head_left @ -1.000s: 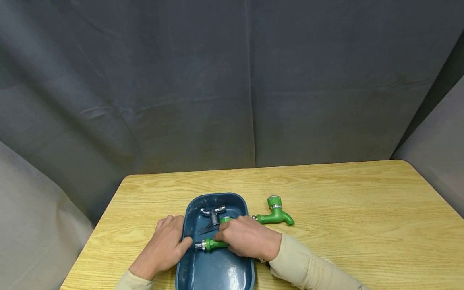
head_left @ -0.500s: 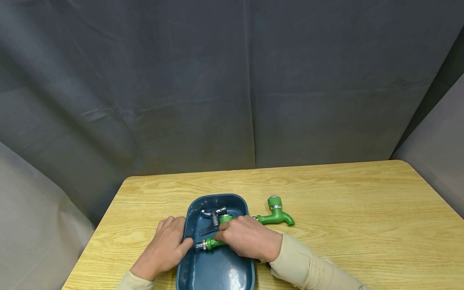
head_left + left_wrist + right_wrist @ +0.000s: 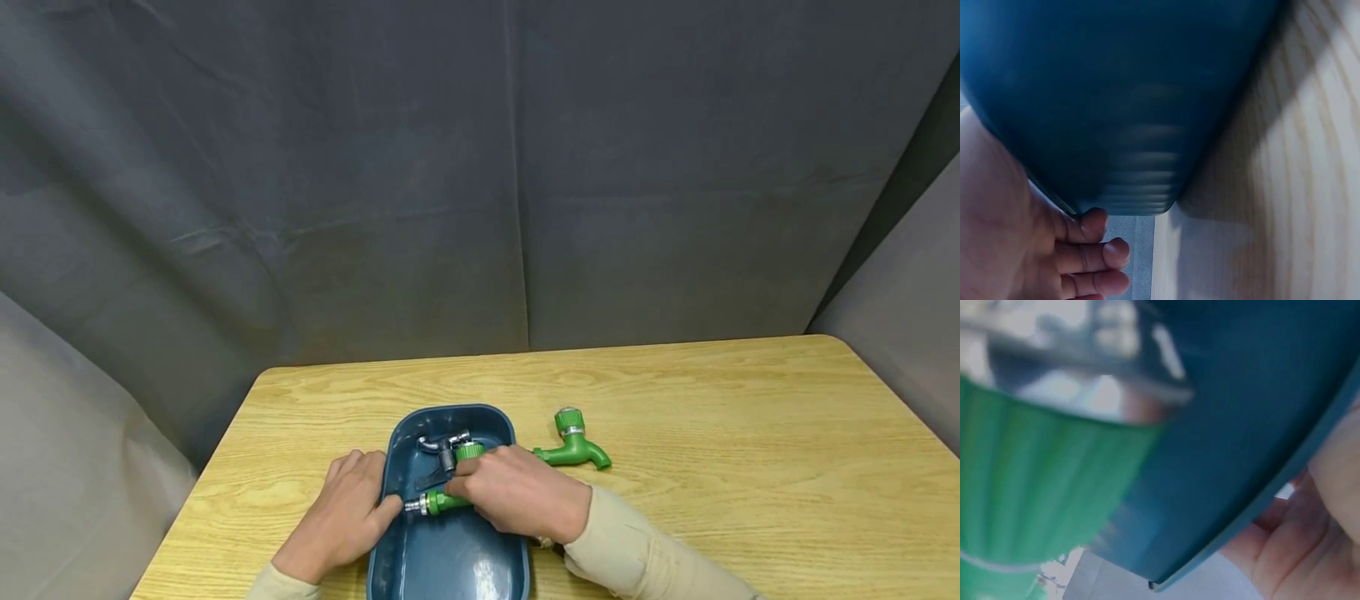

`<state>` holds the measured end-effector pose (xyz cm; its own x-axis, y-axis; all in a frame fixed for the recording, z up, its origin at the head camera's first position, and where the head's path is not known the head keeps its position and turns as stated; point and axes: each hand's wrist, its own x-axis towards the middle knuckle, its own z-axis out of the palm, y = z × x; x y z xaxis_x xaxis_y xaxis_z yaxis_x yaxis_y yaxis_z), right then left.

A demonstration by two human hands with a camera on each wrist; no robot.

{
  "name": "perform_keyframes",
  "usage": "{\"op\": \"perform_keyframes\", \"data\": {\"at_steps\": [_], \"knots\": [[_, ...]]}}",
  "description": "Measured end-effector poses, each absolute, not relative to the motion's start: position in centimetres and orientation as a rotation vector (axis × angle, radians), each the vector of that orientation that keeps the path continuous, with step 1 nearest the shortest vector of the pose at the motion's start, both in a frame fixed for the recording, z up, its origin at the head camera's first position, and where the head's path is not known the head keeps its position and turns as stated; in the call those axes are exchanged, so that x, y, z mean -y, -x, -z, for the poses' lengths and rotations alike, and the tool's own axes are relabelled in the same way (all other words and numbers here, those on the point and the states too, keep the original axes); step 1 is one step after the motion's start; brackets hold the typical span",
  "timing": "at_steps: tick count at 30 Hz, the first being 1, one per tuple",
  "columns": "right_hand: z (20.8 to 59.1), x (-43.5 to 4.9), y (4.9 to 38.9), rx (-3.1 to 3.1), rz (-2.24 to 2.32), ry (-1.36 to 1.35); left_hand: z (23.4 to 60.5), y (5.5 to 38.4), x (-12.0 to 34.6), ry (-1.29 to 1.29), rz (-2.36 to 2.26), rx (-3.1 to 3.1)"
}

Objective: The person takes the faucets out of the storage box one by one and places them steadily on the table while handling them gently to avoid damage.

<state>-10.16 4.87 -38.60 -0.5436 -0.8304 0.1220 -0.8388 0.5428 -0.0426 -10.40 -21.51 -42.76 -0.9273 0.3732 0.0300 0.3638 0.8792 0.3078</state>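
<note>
A deep dark blue plastic tray point(image 3: 457, 567) stands near the front of the table. My left hand point(image 3: 337, 517) grips its left rim, thumb over the edge and fingers along the outside wall. In the left wrist view those fingers point(image 3: 1085, 256) curl loosely beside the tray wall. My right hand point(image 3: 517, 496) reaches over the tray and holds a green tap point(image 3: 442, 502), its metal threaded end pointing left. A ribbed green knob point(image 3: 470, 451) shows beside the fingers. Behind it in the tray lies a chrome tap point(image 3: 446, 454) with a lever. The right palm is hidden.
Another green tap point(image 3: 573, 450) lies on the wooden table point(image 3: 712, 467), just right of the tray. A small dark and brassy piece point(image 3: 547, 544) peeks out under the right wrist. A grey curtain point(image 3: 390, 208) hangs behind the table's far edge.
Both hands, the tray and the taps keep nearly the same places relative to one another. The whole head view has shifted slightly.
</note>
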Motion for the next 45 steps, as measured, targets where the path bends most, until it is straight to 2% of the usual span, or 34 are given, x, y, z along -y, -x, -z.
{"op": "perform_keyframes", "data": {"at_steps": [45], "knots": [[38.0, -5.7, 8.1, 2.476, -0.16, -1.516, 42.7, 10.4, 21.4, -0.566, -0.474, -3.004]]}}
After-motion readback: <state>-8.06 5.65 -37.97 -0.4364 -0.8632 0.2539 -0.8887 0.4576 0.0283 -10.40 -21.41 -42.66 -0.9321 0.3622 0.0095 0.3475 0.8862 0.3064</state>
